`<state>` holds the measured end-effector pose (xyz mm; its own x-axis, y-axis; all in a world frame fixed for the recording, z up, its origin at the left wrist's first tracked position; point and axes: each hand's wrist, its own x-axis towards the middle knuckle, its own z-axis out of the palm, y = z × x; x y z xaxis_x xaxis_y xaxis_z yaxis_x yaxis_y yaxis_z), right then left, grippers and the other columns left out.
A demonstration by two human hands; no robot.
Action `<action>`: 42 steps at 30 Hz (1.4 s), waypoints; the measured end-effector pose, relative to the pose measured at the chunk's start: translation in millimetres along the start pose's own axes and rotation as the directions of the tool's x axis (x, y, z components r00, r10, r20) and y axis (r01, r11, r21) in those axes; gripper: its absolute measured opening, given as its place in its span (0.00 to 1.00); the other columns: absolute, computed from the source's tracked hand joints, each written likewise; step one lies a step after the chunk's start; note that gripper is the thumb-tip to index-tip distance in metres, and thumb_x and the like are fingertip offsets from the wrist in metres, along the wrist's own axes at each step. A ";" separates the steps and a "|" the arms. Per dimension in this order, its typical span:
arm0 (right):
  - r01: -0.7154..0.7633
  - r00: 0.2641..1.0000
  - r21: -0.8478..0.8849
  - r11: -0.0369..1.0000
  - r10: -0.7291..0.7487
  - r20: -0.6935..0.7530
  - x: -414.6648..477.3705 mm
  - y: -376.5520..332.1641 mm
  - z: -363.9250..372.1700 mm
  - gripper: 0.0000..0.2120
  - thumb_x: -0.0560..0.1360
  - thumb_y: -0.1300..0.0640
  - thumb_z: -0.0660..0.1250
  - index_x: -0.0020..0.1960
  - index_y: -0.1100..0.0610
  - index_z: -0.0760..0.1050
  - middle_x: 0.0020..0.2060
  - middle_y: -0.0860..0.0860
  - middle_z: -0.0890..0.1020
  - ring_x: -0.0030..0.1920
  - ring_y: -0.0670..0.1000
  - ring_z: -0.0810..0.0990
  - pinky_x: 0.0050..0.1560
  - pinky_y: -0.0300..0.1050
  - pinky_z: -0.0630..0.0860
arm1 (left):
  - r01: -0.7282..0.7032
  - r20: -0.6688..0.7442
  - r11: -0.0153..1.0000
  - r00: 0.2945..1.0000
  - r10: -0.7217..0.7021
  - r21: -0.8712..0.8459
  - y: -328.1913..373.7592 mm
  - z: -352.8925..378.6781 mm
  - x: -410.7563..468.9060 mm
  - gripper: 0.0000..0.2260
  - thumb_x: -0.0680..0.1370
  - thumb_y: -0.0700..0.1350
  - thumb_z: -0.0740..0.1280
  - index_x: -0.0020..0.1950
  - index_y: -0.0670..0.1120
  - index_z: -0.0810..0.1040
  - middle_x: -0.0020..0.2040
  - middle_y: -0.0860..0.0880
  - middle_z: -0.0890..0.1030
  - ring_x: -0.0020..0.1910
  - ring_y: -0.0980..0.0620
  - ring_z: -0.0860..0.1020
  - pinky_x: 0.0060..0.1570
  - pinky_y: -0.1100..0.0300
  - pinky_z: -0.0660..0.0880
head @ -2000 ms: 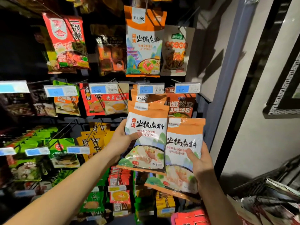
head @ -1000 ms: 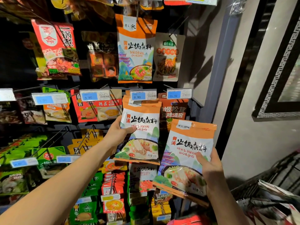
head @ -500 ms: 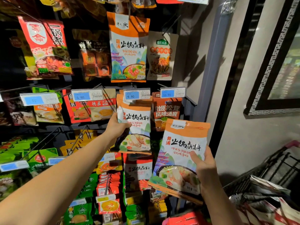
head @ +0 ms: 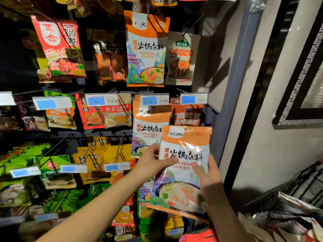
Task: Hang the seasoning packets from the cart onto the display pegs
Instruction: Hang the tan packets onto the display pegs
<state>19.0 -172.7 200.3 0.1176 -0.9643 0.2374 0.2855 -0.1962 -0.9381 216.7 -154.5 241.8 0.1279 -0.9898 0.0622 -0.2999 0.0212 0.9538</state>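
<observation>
An orange and white seasoning packet is held up in front of the display, a little below the 9.90 price tag. My right hand grips its lower right side, thumb across the front. My left hand pinches its left edge, thumb on the face. Behind it a matching packet hangs on the peg under that tag, nothing holding it. The peg itself is hidden by the tag and packets.
Rows of other packets hang on black wire pegs to the left, above and below. A larger orange packet hangs directly above. A grey post borders the display on the right. The cart with more packets sits at lower right.
My left hand let go of the packet now hanging on the peg and moved down-right onto the second packet. My right hand brought that packet up and left, towards the peg.
</observation>
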 end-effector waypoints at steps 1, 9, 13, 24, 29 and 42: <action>0.000 1.000 0.018 1.000 0.000 0.012 0.6 -0.7 6.1 0.21 0.81 0.70 0.63 0.70 0.52 0.72 0.58 0.52 0.86 0.56 0.53 0.86 0.50 0.49 0.85 | 0.014 -0.027 1.000 1.000 -0.014 0.012 1.1 -2.8 -1.3 0.21 0.70 0.55 0.81 0.55 0.47 0.78 0.45 0.52 0.83 0.40 0.56 0.82 0.37 0.66 0.73; 0.005 0.998 -0.047 0.999 -0.008 -0.056 10.0 5.8 13.7 0.18 0.84 0.60 0.63 0.73 0.52 0.74 0.64 0.47 0.83 0.65 0.50 0.81 0.66 0.51 0.78 | 0.062 -0.178 0.955 0.977 -0.118 -0.291 -10.3 -35.8 6.9 0.15 0.75 0.43 0.77 0.58 0.45 0.77 0.52 0.42 0.85 0.44 0.45 0.83 0.46 0.54 0.80; -0.023 0.993 -0.052 0.998 0.017 -0.113 8.8 5.1 0.7 0.14 0.85 0.62 0.60 0.65 0.51 0.78 0.54 0.49 0.87 0.55 0.52 0.86 0.51 0.47 0.84 | -0.051 -0.377 0.979 0.926 -0.027 -0.195 1.1 -48.5 14.0 0.11 0.78 0.40 0.74 0.55 0.47 0.74 0.51 0.48 0.84 0.50 0.47 0.84 0.42 0.59 0.79; -0.028 0.988 -0.075 0.997 0.016 -0.152 8.7 -7.6 -21.5 0.13 0.85 0.60 0.60 0.65 0.51 0.78 0.50 0.50 0.88 0.51 0.53 0.87 0.40 0.42 0.83 | -0.177 -0.343 0.982 0.928 0.146 -0.063 27.0 -63.1 38.0 0.37 0.82 0.36 0.67 0.83 0.58 0.54 0.74 0.60 0.70 0.68 0.57 0.71 0.62 0.62 0.70; -0.026 0.990 -0.085 0.996 0.014 -0.141 8.4 -14.1 -20.6 0.12 0.85 0.59 0.60 0.64 0.48 0.77 0.49 0.47 0.88 0.50 0.51 0.87 0.40 0.41 0.83 | -0.171 -0.341 0.982 0.930 0.136 -0.075 24.7 -64.5 45.9 0.37 0.82 0.35 0.67 0.83 0.58 0.54 0.73 0.56 0.73 0.69 0.52 0.73 0.67 0.54 0.73; -0.001 0.983 -0.114 0.994 -0.020 -0.180 13.3 -8.3 -26.0 0.14 0.85 0.56 0.61 0.70 0.51 0.75 0.56 0.50 0.86 0.57 0.54 0.86 0.50 0.55 0.85 | -0.010 -0.441 0.977 0.891 0.106 0.215 7.6 -64.9 93.8 0.38 0.82 0.41 0.68 0.83 0.59 0.49 0.75 0.49 0.73 0.63 0.43 0.79 0.57 0.48 0.79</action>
<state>-6.5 -188.5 204.6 -0.0617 -0.9764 0.2068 0.1753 -0.2146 -0.9608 287.7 -238.1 273.9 0.4988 -0.8180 0.2864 -0.4974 0.0004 0.8675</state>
